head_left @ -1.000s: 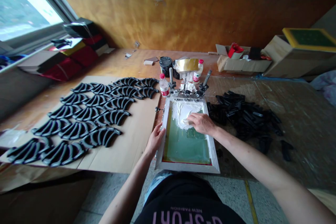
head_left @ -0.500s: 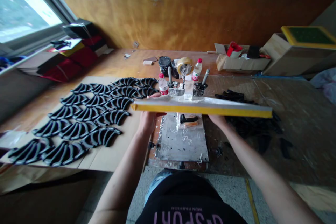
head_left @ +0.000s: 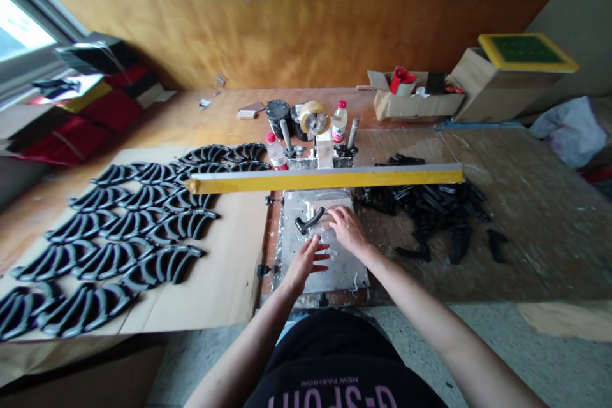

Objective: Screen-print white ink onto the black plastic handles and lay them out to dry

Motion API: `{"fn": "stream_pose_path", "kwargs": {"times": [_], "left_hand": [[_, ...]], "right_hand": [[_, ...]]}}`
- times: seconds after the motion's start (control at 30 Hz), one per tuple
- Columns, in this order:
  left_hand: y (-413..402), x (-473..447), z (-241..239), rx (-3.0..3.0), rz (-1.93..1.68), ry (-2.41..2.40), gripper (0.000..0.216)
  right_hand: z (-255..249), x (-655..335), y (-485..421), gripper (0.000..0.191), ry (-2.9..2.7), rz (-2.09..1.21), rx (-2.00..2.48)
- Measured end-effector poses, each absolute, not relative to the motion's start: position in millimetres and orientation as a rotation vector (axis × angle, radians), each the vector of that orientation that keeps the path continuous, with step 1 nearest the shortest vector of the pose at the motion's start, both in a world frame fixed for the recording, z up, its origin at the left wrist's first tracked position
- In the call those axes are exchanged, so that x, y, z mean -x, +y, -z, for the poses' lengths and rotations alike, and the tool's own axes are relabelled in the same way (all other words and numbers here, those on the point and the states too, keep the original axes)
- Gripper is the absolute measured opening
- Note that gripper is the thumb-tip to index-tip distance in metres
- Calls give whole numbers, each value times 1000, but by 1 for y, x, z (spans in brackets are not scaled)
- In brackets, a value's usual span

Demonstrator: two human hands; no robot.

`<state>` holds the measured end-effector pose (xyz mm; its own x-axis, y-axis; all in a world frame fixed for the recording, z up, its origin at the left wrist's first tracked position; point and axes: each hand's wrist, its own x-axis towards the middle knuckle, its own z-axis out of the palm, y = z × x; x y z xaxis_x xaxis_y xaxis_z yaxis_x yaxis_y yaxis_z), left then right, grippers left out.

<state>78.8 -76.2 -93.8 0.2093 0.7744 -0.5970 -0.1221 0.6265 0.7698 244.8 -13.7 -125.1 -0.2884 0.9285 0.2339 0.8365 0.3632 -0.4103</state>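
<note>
A black curved handle [head_left: 310, 222] is tilted above the grey metal base plate [head_left: 329, 268]. My right hand [head_left: 348, 229] has its fingertips at the handle's right end and appears to pinch it. Just below the handle, my left hand [head_left: 308, 262] is open, fingers spread, apart from it. Over the far part of the plate, a long frame [head_left: 329, 180] edged with yellow tape stands raised on its clamp, touched by neither hand. A small jig on the plate is partly covered by my right hand.
Rows of black curved handles [head_left: 109, 255] lie on cardboard [head_left: 210, 293] at left. More form a loose pile [head_left: 430, 210] at right. Behind the frame stand two red-capped bottles [head_left: 340, 121], black tubs [head_left: 278, 118] and a tape roll [head_left: 314, 118]. An open carton [head_left: 418, 105] is at the back right.
Both hands have left the frame, which is now tilted up higher, and come down over the plate. The black handle has shifted left and turned from its place on the jig. The view has moved right.
</note>
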Motion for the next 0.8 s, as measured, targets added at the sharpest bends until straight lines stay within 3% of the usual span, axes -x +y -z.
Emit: {"fn": "stream_pose_path", "kwargs": {"times": [0.3,0.57,0.8], "left_hand": [[-74,-77,97,-720,-694,1273,57],[-66,-79,103,-538,-849,1202,63],[-57,-49,106,-675,-938,1408,54]], "right_hand": [[120,-241,17,46,-2354,-234,1335],[109,-211,22,14,-2464,-260,1211],[103,-245,-11,24,-2459,-288,1017]]}}
